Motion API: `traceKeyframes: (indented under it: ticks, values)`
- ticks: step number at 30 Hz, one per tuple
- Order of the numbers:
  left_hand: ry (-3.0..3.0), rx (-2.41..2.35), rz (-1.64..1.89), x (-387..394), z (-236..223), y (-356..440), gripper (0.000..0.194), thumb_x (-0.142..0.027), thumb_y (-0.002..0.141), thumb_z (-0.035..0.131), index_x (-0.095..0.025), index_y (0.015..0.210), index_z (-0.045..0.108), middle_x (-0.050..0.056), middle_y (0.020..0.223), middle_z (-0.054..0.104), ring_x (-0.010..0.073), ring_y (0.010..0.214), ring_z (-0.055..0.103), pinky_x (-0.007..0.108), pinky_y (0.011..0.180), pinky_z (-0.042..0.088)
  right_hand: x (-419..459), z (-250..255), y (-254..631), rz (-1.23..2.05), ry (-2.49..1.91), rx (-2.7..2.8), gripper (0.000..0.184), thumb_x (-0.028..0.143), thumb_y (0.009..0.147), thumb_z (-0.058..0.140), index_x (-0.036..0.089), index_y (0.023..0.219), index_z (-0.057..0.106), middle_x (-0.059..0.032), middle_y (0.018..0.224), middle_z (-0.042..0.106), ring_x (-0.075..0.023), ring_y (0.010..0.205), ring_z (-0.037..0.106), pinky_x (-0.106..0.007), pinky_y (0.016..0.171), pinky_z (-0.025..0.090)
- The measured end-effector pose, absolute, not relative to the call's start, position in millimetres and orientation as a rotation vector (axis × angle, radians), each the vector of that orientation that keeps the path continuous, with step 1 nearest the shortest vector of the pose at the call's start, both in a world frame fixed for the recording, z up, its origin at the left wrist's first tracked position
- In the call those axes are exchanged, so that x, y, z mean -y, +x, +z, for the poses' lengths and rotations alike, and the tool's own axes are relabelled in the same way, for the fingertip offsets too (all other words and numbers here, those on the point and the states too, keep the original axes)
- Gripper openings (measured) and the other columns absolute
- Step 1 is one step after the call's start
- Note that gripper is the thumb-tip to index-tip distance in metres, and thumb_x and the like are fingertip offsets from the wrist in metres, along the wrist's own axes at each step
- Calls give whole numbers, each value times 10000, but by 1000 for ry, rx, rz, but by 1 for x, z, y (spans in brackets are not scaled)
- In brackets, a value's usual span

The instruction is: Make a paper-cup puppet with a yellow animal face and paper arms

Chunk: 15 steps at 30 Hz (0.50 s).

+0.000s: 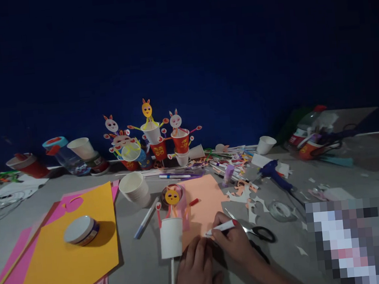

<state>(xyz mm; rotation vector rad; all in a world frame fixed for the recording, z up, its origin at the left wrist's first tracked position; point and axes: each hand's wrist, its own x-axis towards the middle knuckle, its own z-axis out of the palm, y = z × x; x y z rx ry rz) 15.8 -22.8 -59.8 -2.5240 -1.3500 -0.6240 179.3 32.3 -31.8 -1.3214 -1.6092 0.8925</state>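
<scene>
My right hand grips a white marker with a red end, its tip down near the front edge of a peach paper sheet. Beside it my left hand lies with fingers stretched out over the sheet's near edge; whether anything is under them I cannot tell. A red marker cap rests on the sheet. Just left stands a white paper cup on a stick, topped by a yellow animal face and a red-and-white paper hand. Scissors with black handles lie right of my right hand.
Yellow paper with a round jar covers the left side. Behind are stacked white cups and several cup puppets. Right of the sheet lie paper scraps, clear tape and a blue glue gun.
</scene>
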Motion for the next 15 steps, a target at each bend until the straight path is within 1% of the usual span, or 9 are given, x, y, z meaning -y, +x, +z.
traceKeyframes:
  ticks: [3, 8, 15]
  values:
    - [-2521, 1352, -645, 22, -61, 15, 429, -319, 810, 657, -139, 1197, 621, 92, 1195, 721, 281, 1108, 652, 378, 859, 595, -33, -34, 180, 890, -1314, 1606, 146, 197, 777, 502, 247, 661, 428, 67, 593, 451, -148, 572, 459, -253, 561, 335]
    - [-2528, 1292, -613, 21, -61, 13, 433, -358, 834, 655, -127, 1199, 625, 110, 1202, 720, 283, 1119, 653, 365, 854, 596, -32, -37, 179, 894, -1306, 1583, 149, 187, 780, 488, 248, 660, 424, 67, 596, 441, -145, 570, 451, -248, 550, 334]
    - [-2491, 1300, -597, 20, -56, 14, 422, -404, 832, 654, -139, 1160, 653, 85, 1169, 745, 277, 1071, 693, 358, 827, 617, -32, -41, 180, 890, -1308, 1569, 144, 170, 767, 500, 246, 664, 435, 67, 597, 456, -146, 577, 457, -248, 559, 338]
